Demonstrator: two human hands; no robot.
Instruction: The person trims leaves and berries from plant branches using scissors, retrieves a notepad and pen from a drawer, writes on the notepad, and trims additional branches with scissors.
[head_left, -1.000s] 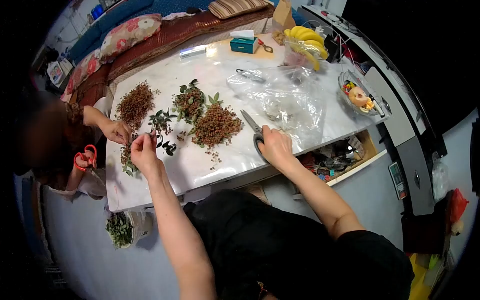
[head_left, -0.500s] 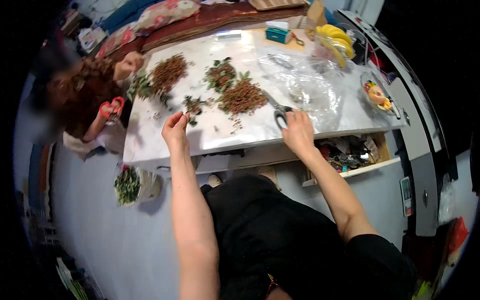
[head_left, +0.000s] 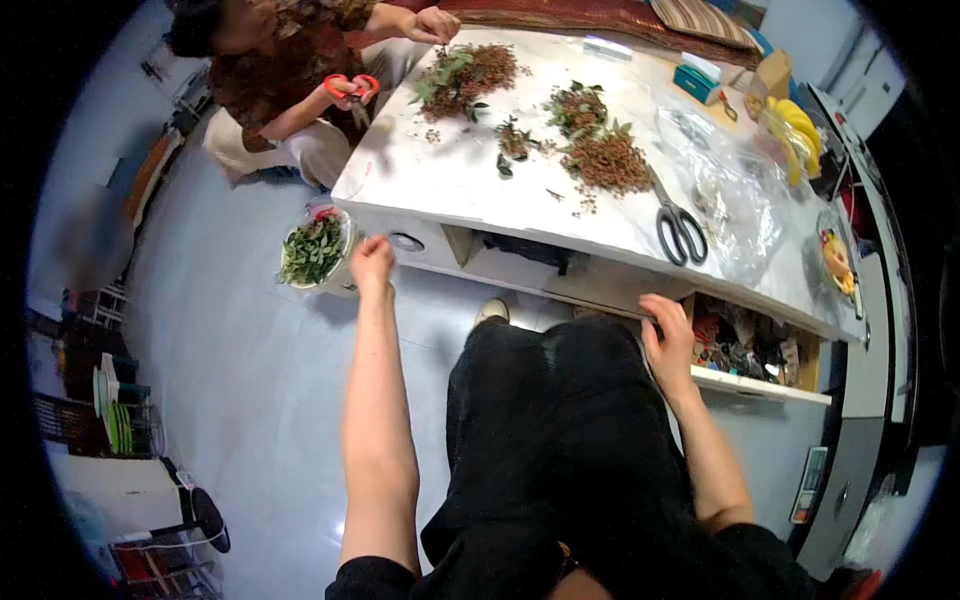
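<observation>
Beside the bucket of green leaves [head_left: 313, 250], below the table's near left corner, my left hand [head_left: 372, 262] is closed; anything inside it is too small to make out. My right hand [head_left: 668, 335] is off the table edge by the open drawer, empty, with its fingers apart. Black-handled scissors [head_left: 681, 232] lie on the white table [head_left: 450, 170], their blades towards a pile of reddish-brown berries [head_left: 608, 160]. A leafy berry bunch [head_left: 577, 108] and a small sprig [head_left: 515, 138] lie near that pile. Another berry pile [head_left: 490, 68] is at the far left.
Another person [head_left: 290, 90] sits at the left, holding red-handled scissors [head_left: 352, 88]. A clear plastic bag [head_left: 735, 205], bananas [head_left: 797, 130], a green tissue box [head_left: 697, 84] and a fruit bowl [head_left: 836, 257] are on the right. The open drawer [head_left: 760, 385] juts out below.
The view has turned left and down. My left hand has moved from the table to beside the bucket. My right hand has let go of the black-handled scissors and left the table.
</observation>
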